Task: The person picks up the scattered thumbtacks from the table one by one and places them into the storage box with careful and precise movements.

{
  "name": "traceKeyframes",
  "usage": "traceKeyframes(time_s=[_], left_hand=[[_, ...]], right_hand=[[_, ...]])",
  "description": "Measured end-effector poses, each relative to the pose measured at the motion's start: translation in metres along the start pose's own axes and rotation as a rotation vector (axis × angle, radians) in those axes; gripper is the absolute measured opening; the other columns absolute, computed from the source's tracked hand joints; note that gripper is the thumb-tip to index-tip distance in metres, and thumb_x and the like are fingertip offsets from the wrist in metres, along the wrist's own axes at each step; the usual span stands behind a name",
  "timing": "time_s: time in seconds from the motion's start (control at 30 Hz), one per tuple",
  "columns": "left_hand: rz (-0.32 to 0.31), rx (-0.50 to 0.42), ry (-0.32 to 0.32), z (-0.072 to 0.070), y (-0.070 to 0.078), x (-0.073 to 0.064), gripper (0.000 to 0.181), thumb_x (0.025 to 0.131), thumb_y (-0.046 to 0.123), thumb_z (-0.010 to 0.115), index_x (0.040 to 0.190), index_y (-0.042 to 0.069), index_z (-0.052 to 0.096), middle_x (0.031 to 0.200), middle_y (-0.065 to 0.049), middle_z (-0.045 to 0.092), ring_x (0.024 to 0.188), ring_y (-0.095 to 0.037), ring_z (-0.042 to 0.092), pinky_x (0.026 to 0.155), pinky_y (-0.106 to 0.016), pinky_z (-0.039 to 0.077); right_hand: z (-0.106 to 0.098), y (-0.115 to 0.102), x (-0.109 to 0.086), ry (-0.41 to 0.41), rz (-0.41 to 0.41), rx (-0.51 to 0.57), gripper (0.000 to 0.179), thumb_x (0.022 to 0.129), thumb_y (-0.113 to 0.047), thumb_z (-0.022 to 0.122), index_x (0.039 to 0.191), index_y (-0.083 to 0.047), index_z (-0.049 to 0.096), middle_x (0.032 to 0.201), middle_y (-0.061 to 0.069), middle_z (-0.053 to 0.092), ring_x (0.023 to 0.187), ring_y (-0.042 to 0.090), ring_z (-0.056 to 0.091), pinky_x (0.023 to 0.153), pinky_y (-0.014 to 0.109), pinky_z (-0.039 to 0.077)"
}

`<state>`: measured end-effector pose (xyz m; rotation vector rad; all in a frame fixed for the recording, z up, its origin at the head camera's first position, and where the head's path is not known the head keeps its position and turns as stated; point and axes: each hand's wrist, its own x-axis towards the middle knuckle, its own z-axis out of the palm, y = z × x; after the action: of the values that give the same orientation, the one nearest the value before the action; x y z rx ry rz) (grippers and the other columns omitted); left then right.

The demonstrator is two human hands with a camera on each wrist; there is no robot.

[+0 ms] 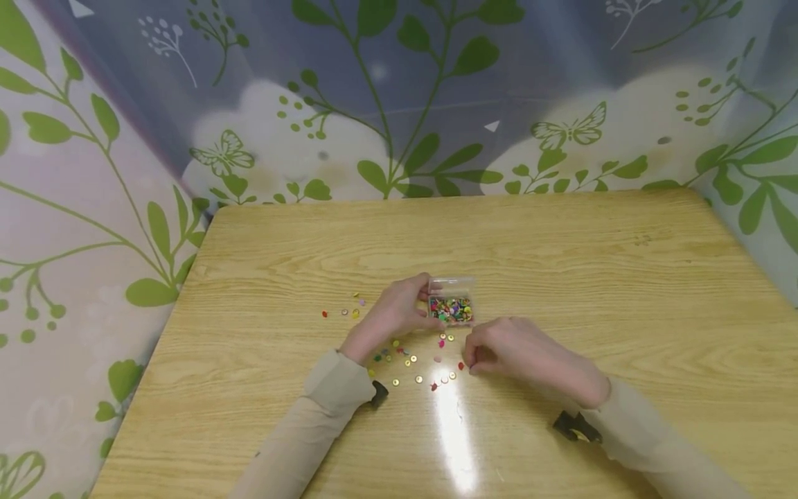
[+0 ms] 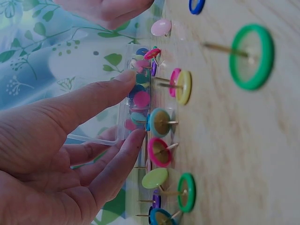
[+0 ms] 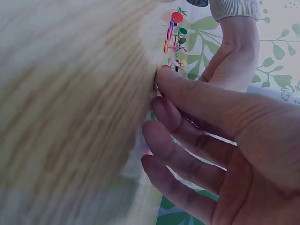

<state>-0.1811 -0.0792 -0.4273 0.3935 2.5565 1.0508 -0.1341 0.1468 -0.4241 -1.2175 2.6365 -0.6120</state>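
Observation:
A clear plastic box (image 1: 474, 313) heaped with colourful thumbtacks (image 1: 451, 310) stands on the table, its hinged lid (image 1: 458, 283) raised at the back. My left hand (image 1: 399, 308) holds the box from its left side, thumb at the front corner and fingers behind. Close to the box's front right, my right hand (image 1: 514, 350) is low over the tabletop with fingers curled. At its thumb tip in the right wrist view, a small dark-edged thumbtack (image 3: 155, 80) is pinched, mostly hidden by the thumb. A red thumbtack (image 1: 460, 366) lies just left of these fingertips.
Several loose thumbtacks (image 1: 413, 359) lie scattered on the wooden table (image 1: 592, 270) in front of the box, many with points up. A few more, including a yellow thumbtack (image 1: 355, 314), lie left of my left hand. A leaf-patterned curtain (image 1: 399, 104) borders the table's back.

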Motion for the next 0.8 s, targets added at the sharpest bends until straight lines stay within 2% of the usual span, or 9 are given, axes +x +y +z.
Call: traceKeyframes(time_s=[0.1, 0.27, 0.37, 0.47, 0.7, 0.8], left_hand=[[0.004, 0.000, 0.000, 0.000, 0.000, 0.000, 0.057, 0.076, 0.019, 0.090, 0.124, 0.011, 0.060, 0.122, -0.008, 0.066, 0.097, -0.020, 0.068, 0.090, -0.034, 0.056], [0.003, 0.000, -0.002, 0.000, 0.000, 0.000, 0.057, 0.076, 0.019, 0.090, 0.124, 0.011, 0.060, 0.122, -0.008, 0.066, 0.097, -0.020, 0.068, 0.090, -0.034, 0.056], [0.000, 0.010, 0.000, 0.000, 0.000, 0.000, 0.058, 0.076, 0.019, 0.090, 0.125, 0.010, 0.060, 0.122, -0.008, 0.066, 0.097, -0.020, 0.068, 0.090, -0.034, 0.055], [0.004, 0.013, -0.001, -0.001, 0.000, 0.000, 0.059, 0.076, 0.020, 0.090, 0.126, 0.010, 0.060, 0.123, -0.009, 0.066, 0.097, -0.021, 0.068, 0.089, -0.034, 0.056], [0.013, 0.012, -0.001, -0.001, -0.001, 0.000, 0.058, 0.077, 0.019, 0.090, 0.125, 0.010, 0.060, 0.122, -0.009, 0.067, 0.097, -0.021, 0.068, 0.088, -0.034, 0.056], [0.014, 0.019, -0.003, -0.002, 0.000, 0.000, 0.058, 0.077, 0.021, 0.090, 0.125, 0.011, 0.060, 0.123, -0.009, 0.066, 0.097, -0.021, 0.069, 0.088, -0.033, 0.056]], right_hand=[[-0.002, 0.003, 0.001, 0.021, 0.001, 0.000, 0.013, 0.084, -0.011, 0.081, 0.083, -0.021, 0.072, 0.083, -0.014, 0.070, 0.071, -0.005, 0.058, 0.066, 0.018, 0.053], [-0.009, 0.008, 0.004, 0.113, 0.030, -0.044, 0.017, 0.084, -0.007, 0.081, 0.083, -0.021, 0.072, 0.082, -0.014, 0.071, 0.068, -0.003, 0.058, 0.062, 0.019, 0.052], [-0.012, 0.009, 0.007, 0.175, 0.037, -0.087, 0.014, 0.083, -0.006, 0.082, 0.086, -0.019, 0.076, 0.084, -0.010, 0.075, 0.069, 0.004, 0.066, 0.060, 0.022, 0.054], [-0.014, 0.010, 0.012, 0.225, 0.054, -0.114, 0.013, 0.082, -0.006, 0.082, 0.089, -0.016, 0.079, 0.088, -0.004, 0.077, 0.070, 0.007, 0.067, 0.057, 0.022, 0.053], [-0.013, 0.010, 0.025, 0.298, 0.130, -0.100, 0.010, 0.083, -0.009, 0.082, 0.087, -0.017, 0.078, 0.086, -0.001, 0.077, 0.049, -0.001, 0.037, 0.043, 0.019, 0.032], [-0.014, 0.010, 0.030, 0.320, 0.152, -0.095, 0.008, 0.085, -0.012, 0.082, 0.086, -0.018, 0.077, 0.083, -0.002, 0.076, 0.046, -0.001, 0.032, 0.042, 0.018, 0.028]])
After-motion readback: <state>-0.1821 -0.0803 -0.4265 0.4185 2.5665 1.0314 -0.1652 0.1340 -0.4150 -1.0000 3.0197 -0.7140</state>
